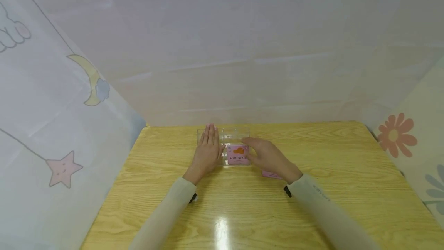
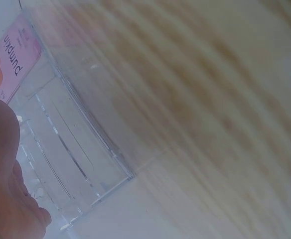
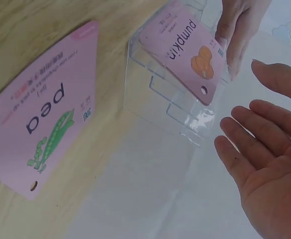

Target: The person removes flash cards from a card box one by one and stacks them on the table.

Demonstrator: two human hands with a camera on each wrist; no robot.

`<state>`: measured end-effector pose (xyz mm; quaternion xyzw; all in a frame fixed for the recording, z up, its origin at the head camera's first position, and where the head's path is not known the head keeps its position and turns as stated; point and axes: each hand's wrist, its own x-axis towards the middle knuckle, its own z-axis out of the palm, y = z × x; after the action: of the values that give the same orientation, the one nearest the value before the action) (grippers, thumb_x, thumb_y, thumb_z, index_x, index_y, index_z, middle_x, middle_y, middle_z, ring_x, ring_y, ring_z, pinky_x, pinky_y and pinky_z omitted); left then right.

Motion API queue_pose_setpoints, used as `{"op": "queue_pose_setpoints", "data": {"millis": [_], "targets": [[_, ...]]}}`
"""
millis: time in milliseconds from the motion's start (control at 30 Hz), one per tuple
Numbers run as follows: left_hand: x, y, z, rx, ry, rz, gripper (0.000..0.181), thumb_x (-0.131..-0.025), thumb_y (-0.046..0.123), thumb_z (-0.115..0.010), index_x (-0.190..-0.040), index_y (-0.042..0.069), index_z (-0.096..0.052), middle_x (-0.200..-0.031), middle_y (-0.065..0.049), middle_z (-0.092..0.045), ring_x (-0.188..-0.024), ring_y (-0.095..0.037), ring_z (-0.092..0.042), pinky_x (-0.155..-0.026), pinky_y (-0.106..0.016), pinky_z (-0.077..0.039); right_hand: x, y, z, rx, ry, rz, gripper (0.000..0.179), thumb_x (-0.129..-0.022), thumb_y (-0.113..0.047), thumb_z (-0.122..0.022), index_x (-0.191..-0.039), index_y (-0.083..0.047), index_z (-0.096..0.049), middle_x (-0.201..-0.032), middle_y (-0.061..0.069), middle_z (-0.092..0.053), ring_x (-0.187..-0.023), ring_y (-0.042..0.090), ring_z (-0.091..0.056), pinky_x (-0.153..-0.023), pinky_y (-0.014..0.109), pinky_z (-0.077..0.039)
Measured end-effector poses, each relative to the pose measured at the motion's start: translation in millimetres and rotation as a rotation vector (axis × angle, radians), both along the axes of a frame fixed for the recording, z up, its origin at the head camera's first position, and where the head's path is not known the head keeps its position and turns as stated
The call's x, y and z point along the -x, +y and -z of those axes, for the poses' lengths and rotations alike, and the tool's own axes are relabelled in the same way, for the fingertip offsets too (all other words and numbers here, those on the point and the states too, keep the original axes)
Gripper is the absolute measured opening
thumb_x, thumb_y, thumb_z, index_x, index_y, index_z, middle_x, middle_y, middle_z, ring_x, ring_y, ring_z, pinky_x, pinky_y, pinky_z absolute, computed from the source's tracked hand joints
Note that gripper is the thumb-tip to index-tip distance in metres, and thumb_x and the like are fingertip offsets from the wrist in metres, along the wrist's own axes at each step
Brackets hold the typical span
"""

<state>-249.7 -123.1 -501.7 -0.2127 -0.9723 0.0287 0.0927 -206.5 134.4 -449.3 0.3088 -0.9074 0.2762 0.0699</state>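
A clear plastic rack (image 1: 227, 130) with stepped slots stands near the table's far edge. My left hand (image 1: 207, 151) lies over its left part, fingers straight and pointing away from me. On the rack's right part leans a pink pumpkin card (image 1: 238, 158) with an orange picture; the right wrist view shows its punched hole. My right hand (image 1: 268, 157) is beside that card, its fingers apart and loosely bent, with nothing in them in the right wrist view. A pink pea card (image 3: 61, 114) lies on the table, partly hidden under my right wrist in the head view.
The wooden table (image 1: 166, 211) meets a pale cloth wall (image 1: 243, 68) just behind the rack. Printed cloth walls flank both sides, with a moon and star (image 1: 64, 169) at left and a flower (image 1: 397, 135) at right.
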Motion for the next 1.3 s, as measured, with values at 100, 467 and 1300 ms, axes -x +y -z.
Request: {"op": "queue_pose_setpoints", "data": {"millis": [100,467,1300], "targets": [[0.1,0.3,0.1,-0.007,-0.002,-0.002,0.077,-0.115,0.042,-0.035,-0.165,-0.008,-0.006,-0.175,-0.028,-0.002,-0.165,-0.042,-0.008,-0.136,-0.050,-0.014,0.2,-3.0,3.8,-0.007,-0.007,-0.004,0.051,-0.096,-0.015,-0.076,-0.143,0.001,-0.061,-0.145,0.019,-0.066,-0.132,0.036,-0.066,-0.109,0.050,-0.057],[-2.4,0.3,-0.5,-0.023,-0.017,-0.008,0.076,-0.115,0.043,-0.033,-0.165,-0.008,-0.009,-0.175,-0.028,-0.009,-0.166,-0.041,-0.006,-0.136,-0.050,-0.017,-1.9,-12.5,15.6,-0.065,0.016,-0.031,0.056,-0.097,-0.012,-0.075,-0.148,0.003,-0.056,-0.151,0.023,-0.059,-0.143,0.042,-0.055,-0.112,0.053,-0.053],[-1.2,1.1,-0.9,-0.017,-0.017,-0.008,0.076,-0.115,0.044,-0.030,-0.165,-0.008,-0.006,-0.175,-0.027,0.001,-0.166,-0.041,-0.005,-0.135,-0.051,-0.017,-2.2,-26.5,25.3,-0.232,0.229,-0.068,0.053,-0.098,-0.015,-0.074,-0.145,0.005,-0.059,-0.151,0.024,-0.059,-0.143,0.040,-0.056,-0.121,0.053,-0.045]]}}
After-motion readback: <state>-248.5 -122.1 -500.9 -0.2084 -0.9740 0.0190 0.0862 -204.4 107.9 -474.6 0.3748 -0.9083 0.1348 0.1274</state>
